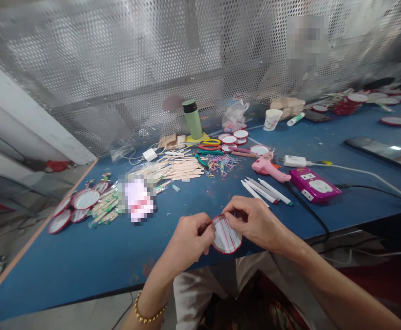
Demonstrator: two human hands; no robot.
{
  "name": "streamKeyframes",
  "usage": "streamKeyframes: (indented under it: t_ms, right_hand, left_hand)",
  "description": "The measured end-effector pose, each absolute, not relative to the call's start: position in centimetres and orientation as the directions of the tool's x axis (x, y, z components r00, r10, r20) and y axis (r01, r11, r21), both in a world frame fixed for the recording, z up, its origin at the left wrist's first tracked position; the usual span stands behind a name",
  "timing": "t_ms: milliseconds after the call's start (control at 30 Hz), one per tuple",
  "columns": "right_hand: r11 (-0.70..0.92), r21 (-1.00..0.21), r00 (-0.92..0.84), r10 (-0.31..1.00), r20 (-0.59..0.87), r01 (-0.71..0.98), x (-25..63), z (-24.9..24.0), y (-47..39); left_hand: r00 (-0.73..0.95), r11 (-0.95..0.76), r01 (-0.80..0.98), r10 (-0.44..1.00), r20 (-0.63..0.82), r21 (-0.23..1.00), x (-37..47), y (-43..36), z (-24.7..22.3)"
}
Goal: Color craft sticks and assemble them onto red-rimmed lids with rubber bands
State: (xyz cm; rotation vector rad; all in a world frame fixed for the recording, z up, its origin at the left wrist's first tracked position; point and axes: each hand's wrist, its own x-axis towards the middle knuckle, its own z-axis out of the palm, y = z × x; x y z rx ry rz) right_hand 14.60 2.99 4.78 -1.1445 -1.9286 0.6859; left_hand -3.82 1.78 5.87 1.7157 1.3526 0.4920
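A round white disc (pixel 227 237) with a red rim and thin lines across its face is held up near the table's front edge. My left hand (pixel 195 236) pinches its upper left rim between thumb and fingers. At the disc's upper right, my right hand (pixel 250 220) is closed on the rim in the same way. Beyond my right hand lie several white markers (pixel 262 190). A pink glue gun (pixel 270 168) rests farther back, beside a magenta power socket box (pixel 314 184).
Wooden sticks (pixel 183 167), colourful small loops (pixel 223 165) and pliers (pixel 210 145) lie mid-table. Red-rimmed discs (pixel 85 199) are piled at the left. A green bottle (pixel 193 121) and a paper cup (pixel 272 120) stand at the back. A phone (pixel 386 151) lies at the right.
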Motion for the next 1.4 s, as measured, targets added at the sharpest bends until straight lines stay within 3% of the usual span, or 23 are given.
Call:
streamKeyframes:
  t_ms: [333, 433, 567, 700, 1400]
  right_hand:
    - [0.436, -0.778, -0.288, 0.897, 0.336, 0.452, 14.9, 4.5, 3.2]
    - [0.392, -0.844, -0.327, 0.903, 0.278, 0.367, 15.3, 4.6, 3.3]
    - [0.216, -0.958, -0.382, 0.915, 0.131, 0.186, 15.7, 4.3, 3.5]
    - [0.131, -0.987, -0.402, 0.912, 0.085, 0.089, 15.8, 3.7, 3.6]
    - [0.136, -0.986, -0.372, 0.924, 0.090, 0.098, 15.6, 3.9, 3.3]
  left_hand:
    - [0.346, -0.100, 0.596, 0.928, -0.142, 0.797, -3.8, 1.9, 6.0]
    - [0.349, -0.112, 0.595, 0.928, -0.130, 0.796, -3.9, 2.0, 6.1]
    - [0.360, -0.108, 0.580, 0.923, -0.136, 0.808, -4.0, 1.9, 6.2]
    - [0.355, -0.055, 0.564, 0.917, -0.181, 0.824, -4.1, 1.9, 6.2]
    - [0.346, -0.014, 0.537, 0.916, -0.205, 0.843, -4.0, 1.9, 6.1]
